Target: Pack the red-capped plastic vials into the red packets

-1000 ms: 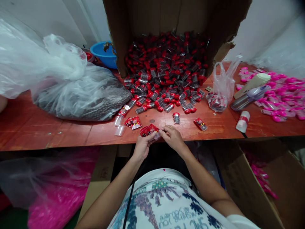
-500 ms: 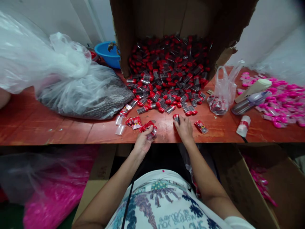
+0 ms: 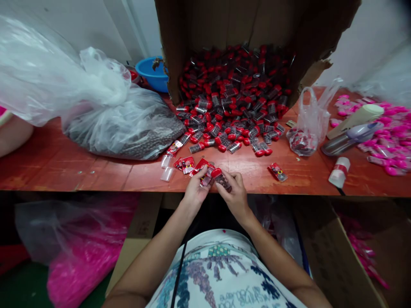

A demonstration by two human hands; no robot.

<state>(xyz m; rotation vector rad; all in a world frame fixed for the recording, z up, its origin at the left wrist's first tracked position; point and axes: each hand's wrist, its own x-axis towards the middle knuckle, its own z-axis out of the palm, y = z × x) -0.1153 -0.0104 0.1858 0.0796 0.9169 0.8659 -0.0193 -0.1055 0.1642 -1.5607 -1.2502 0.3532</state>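
My left hand [image 3: 196, 188] is closed on a red printed plastic sleeve [image 3: 205, 169] with a clear lower part. Close beside it, my right hand [image 3: 236, 193] grips a small clear container with a red cap [image 3: 222, 179], its dark contents showing through. The container's cap end is at the sleeve; I cannot tell whether they touch. Left of my hands lie more red printed sleeves [image 3: 185, 164] and clear wrappers [image 3: 167, 173]. One red packet [image 3: 278, 172] lies apart on the right. A large heap of red-capped containers [image 3: 231, 107] spills from a cardboard box [image 3: 171, 55].
A clear bag of dark beads [image 3: 128, 128] sits at left, with a blue basin [image 3: 153, 75] behind. To the right are a small plastic bag [image 3: 305, 132], a tumbler [image 3: 349, 137], a white roll [image 3: 339, 172] and pink-capped containers [image 3: 391, 141]. The red table's front edge [image 3: 96, 189] is near me.
My right hand has moved left with the red-capped container, bringing it up beside the sleeve in my left hand. The camera view has shifted slightly left.
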